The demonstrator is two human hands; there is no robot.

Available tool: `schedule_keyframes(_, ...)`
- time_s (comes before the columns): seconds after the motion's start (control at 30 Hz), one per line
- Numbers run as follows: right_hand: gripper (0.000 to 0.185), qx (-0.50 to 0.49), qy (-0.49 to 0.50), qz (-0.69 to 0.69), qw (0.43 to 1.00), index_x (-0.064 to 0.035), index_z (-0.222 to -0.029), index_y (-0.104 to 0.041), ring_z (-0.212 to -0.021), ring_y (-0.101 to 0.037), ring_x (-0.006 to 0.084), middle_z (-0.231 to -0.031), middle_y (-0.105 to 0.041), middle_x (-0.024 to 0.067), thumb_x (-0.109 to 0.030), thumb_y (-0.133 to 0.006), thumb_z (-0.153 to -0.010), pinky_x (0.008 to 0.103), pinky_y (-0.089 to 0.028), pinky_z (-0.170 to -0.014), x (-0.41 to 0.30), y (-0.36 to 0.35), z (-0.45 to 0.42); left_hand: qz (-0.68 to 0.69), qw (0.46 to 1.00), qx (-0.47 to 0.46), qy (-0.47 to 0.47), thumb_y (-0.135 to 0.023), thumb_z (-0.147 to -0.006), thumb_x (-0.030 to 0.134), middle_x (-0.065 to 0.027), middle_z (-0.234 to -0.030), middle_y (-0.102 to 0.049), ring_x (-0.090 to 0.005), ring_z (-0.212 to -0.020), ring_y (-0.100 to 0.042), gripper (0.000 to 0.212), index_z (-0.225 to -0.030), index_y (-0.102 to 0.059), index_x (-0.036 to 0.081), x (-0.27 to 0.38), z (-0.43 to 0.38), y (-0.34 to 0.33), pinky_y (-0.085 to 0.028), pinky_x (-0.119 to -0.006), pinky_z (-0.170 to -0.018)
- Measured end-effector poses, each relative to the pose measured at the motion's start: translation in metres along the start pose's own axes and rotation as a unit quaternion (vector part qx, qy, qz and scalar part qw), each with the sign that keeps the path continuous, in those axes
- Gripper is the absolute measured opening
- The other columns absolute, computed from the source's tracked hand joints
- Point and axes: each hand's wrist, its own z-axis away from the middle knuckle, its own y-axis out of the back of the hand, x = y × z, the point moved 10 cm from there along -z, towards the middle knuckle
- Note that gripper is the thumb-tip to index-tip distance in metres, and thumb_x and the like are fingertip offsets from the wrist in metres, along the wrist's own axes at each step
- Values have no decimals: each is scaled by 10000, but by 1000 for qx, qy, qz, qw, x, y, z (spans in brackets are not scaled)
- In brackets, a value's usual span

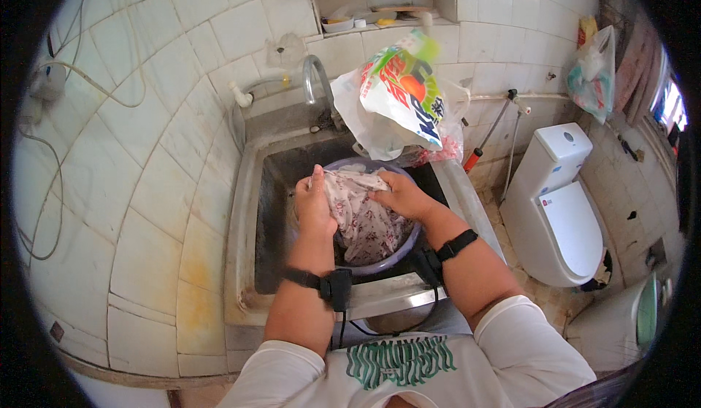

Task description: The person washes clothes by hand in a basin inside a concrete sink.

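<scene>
My left hand (316,202) grips the left edge of a wet floral-print cloth (364,211), its thumb pointing up. On the other side, my right hand (402,195) holds the cloth's upper right part, fingers curled into the fabric. The cloth hangs in folds between both hands, down into a purple plastic basin (358,270). That basin stands inside a metal sink (274,249). Folded fabric hides most of the basin's inside. Both forearms wear black straps with small devices and cables.
A curved metal faucet (316,76) rises behind the basin. Beside it, an opened detergent bag (397,98) leans at the sink's back right corner. A wall niche (383,24) holds small dishes. To the right stand a white toilet (553,211) and a bin (610,320).
</scene>
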Motion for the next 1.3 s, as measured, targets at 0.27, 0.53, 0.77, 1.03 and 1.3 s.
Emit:
schedule_keyframes(0.27,209,189,15,-316,930,7,-1010,-572,-820,-537,118,-901,-606,32,-118,-579,-843,258,-441,-757,8,33,1,-175,974,-51,136,-674,-779,459,-172,-1280,-418,-284,-1167,-430,803,-1304,-302,-21,-29,25,-26,-395,-455,-937)
schedule_keyframes(0.53,281,187,89,-64,976,-2,-1007,-509,-833,-572,289,-894,-583,200,-214,-601,-847,353,-441,-768,-11,28,0,-185,981,-33,43,-539,-900,295,-213,-1238,-450,-324,-1148,-449,513,-1311,-366,42,-37,24,-29,-363,-438,-955)
schedule_keyframes(0.77,280,201,95,19,975,-6,-961,-493,-868,-575,361,-898,-579,230,-217,-622,-829,381,-445,-755,-4,27,2,-475,847,11,-238,-476,-907,224,-215,-1077,-518,-370,-1045,-485,327,-1156,-528,19,16,13,-29,-379,-410,-897)
schedule_keyframes(1.03,322,226,21,-13,974,-33,-1081,-531,-882,-590,362,-919,-614,226,-222,-614,-833,376,-454,-766,-5,41,10,-489,822,43,-290,-492,-875,158,-203,-922,-578,-329,-852,-563,210,-989,-488,-19,48,25,-29,-427,-394,-768)
schedule_keyframes(1.3,267,223,33,43,973,-58,-1026,-556,-869,-588,364,-922,-621,197,-275,-546,-870,395,-451,-754,8,36,4,-445,875,-100,-163,-542,-828,195,-205,-897,-600,-339,-853,-589,249,-999,-499,20,15,41,-59,-446,-381,-754)
